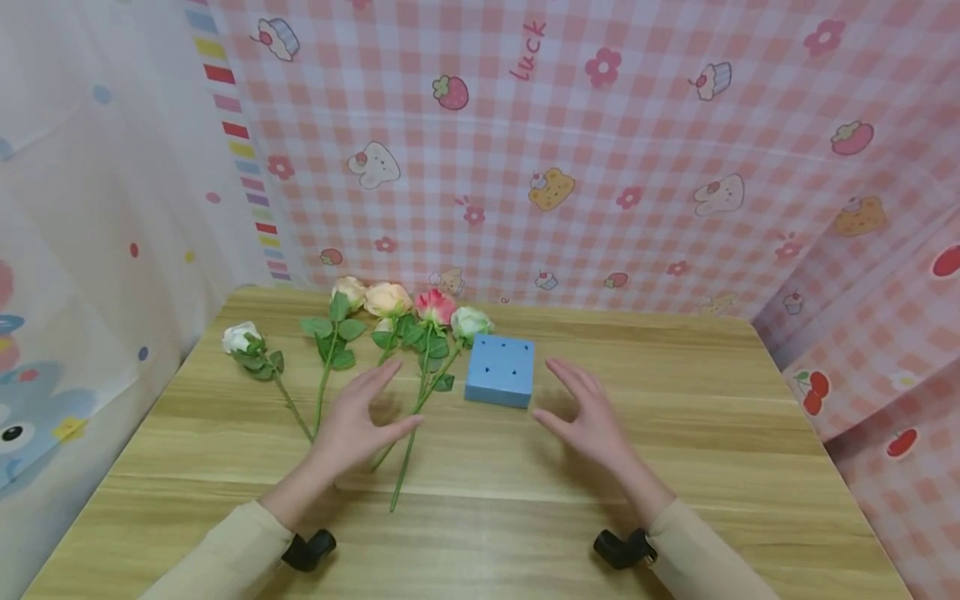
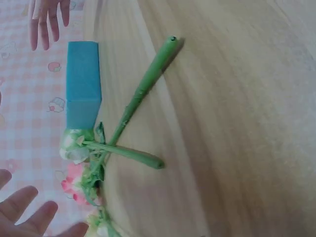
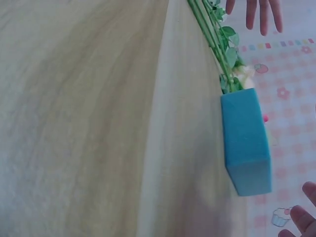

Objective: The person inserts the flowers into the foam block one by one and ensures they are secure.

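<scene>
A blue foam block point(image 1: 501, 372) with several dark holes in its top sits on the table between my hands. My left hand point(image 1: 358, 417) hovers over the flower stems, fingers spread and holding nothing. To the right of the block, my right hand point(image 1: 588, 417) is held in the air, likewise spread and bare. Left of the block lie a pink rose point(image 1: 436, 307), a pale green rose point(image 1: 471, 322), a peach rose point(image 1: 387, 300), a cream rose point(image 1: 348, 291) and, farthest left, a white rose point(image 1: 241, 337). The pink and green roses' stems cross; my left hand hides parts of other stems.
The wooden table point(image 1: 675, 400) meets a pink checked cloth point(image 1: 525, 150) at the back. A white patterned cloth point(image 1: 97, 208) hangs on the left, and more checked cloth covers the right side. Black wrist mounts point(image 1: 309, 550) sit at the sleeve cuffs.
</scene>
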`<state>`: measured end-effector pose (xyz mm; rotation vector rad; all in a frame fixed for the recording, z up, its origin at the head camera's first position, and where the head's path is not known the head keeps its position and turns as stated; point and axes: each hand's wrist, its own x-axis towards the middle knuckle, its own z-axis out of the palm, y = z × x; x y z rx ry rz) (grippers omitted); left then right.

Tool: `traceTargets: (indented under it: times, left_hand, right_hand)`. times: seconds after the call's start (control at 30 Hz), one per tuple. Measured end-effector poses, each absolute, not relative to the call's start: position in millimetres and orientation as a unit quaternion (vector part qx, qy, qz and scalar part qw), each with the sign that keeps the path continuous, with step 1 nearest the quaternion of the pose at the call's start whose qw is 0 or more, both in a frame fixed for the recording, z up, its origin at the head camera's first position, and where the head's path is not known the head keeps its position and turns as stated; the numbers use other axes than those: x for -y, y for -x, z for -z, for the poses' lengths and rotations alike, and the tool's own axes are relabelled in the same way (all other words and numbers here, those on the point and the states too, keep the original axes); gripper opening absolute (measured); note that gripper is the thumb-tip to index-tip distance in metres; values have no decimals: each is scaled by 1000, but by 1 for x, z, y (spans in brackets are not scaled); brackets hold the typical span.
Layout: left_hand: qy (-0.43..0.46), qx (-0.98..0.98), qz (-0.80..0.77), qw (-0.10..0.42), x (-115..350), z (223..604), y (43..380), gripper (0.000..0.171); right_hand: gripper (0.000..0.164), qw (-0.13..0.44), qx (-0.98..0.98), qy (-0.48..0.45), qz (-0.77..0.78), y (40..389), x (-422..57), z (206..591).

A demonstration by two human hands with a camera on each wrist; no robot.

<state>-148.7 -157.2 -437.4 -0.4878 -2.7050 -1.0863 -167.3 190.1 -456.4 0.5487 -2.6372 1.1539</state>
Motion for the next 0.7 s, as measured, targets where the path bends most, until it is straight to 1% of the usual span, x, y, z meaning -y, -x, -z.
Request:
traceTargets:
  times: [0.1, 0.43, 0.57, 0.7]
  left_hand:
    - [149, 906, 390, 73, 157, 441, 149, 83]
    - [80, 855, 511, -44, 162, 463, 160, 74]
    - [75, 854, 510, -67, 165, 470, 164, 68]
    - [74, 857, 505, -76, 165, 476, 166, 62]
  right_hand:
    - [75, 94, 889, -176, -412, 170, -188, 460]
    - [71, 9, 871, -106, -479, 186, -178, 473]
    - [70, -6, 859, -96, -504, 193, -174, 477]
    - [71, -15, 853, -94, -513, 201, -173, 479]
